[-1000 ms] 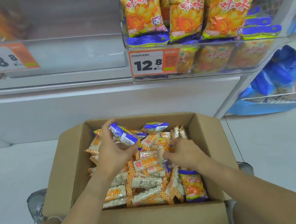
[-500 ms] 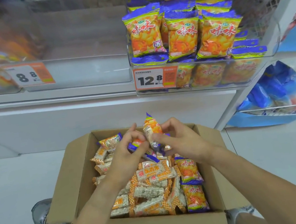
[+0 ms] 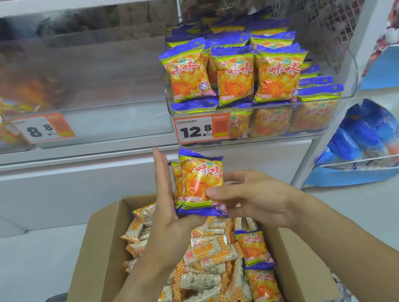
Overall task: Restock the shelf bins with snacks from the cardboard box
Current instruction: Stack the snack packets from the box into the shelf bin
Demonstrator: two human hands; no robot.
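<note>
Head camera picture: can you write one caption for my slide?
Both hands, left hand and right hand, lift snack packets above the cardboard box, below the matching shelf bin.

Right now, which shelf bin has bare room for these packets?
The middle bin, between the 8.8 price tag and the 12.8 bin, looks bare. The 12.8 bin is stacked full of purple-and-orange packets. The cardboard box below is crowded too.
</note>
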